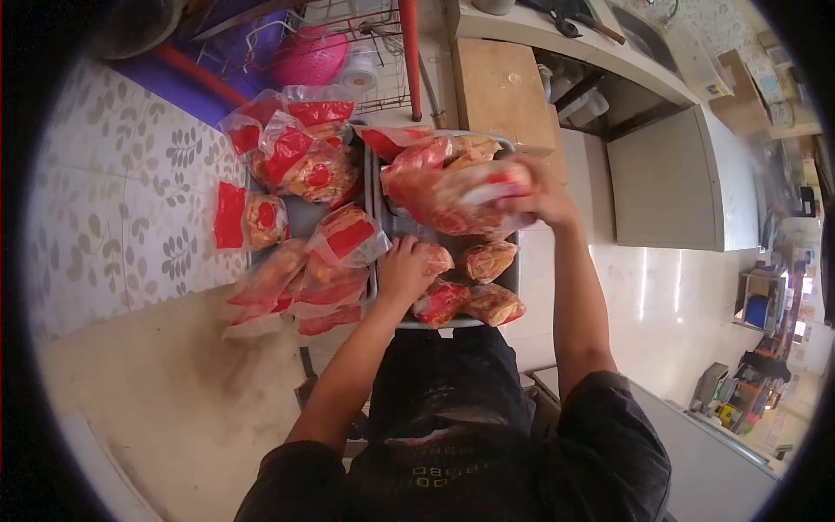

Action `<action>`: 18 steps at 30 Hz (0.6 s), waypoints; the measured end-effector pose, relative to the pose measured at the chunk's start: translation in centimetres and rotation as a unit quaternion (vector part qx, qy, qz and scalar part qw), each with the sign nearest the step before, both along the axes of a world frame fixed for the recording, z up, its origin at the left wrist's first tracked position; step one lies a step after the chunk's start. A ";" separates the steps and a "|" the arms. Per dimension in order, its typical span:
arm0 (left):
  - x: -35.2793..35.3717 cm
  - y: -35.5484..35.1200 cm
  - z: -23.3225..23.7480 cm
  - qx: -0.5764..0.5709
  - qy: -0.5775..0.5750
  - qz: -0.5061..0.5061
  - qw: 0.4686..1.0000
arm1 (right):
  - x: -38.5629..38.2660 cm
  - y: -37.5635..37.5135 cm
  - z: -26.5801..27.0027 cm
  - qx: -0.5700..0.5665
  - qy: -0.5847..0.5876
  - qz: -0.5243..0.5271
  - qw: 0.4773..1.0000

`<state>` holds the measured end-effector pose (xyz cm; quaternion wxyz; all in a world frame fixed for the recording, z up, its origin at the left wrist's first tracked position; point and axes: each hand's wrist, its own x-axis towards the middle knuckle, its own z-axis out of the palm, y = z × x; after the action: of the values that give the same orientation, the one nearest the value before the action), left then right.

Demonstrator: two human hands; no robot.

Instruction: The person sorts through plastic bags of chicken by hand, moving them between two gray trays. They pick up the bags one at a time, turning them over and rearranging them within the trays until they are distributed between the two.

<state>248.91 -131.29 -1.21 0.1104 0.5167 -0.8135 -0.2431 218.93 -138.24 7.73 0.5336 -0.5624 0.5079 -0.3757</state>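
My right hand (546, 196) is closed on a plastic bag of meat (452, 202) with red printing, blurred by motion, held over the right grey tray (518, 270). In that tray my left hand (404, 271) has its fingers curled at a smaller meat packet (439, 259); its fingertips are partly hidden. Nearby in the same tray lie more wrapped meat packets (490, 261), some close to my body. The left grey tray (304, 211) bears several clear bags of meat with red labels (323, 172), and some bags (330, 283) hang over its near edge.
A red-framed wire rack (410, 61) with a pink colander (310, 57) stands behind the trays. Beyond them is a cardboard box (504, 91). A counter with a sink (644, 36) and a white cabinet (665, 178) are on the right. Patterned tiles (122, 200) cover the left side.
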 end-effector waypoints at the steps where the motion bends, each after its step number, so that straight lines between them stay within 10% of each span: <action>1: 0.3 0.7 -0.1 -0.010 0.005 0.000 1.000 | 2.1 -1.1 0.5 -0.020 0.073 0.052 0.996; 5: 1.5 2.5 0.4 -0.051 0.009 -0.006 0.999 | 13.0 -2.9 -4.5 -0.086 0.425 0.254 0.865; 7: 1.7 2.2 1.4 0.009 0.017 -0.016 1.000 | 16.7 -1.3 -11.8 -0.108 0.498 0.181 0.841; 10: 2.6 -0.5 4.8 0.220 0.065 -0.033 0.973 | 15.5 -0.4 -11.6 -0.135 0.460 0.098 0.872; 14: -1.4 -9.1 7.5 -0.236 0.066 0.044 0.969 | 12.4 1.6 -8.4 -0.216 0.266 -0.014 0.939; 18: -5.4 -15.6 3.9 -0.112 -0.047 0.014 0.992 | 9.6 5.1 -5.8 -0.142 0.255 -0.141 0.946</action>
<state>243.56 -146.93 2.71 0.1327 0.5230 -0.8327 -0.1240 228.53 -133.15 1.92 0.2430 -0.6316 0.6425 -0.3596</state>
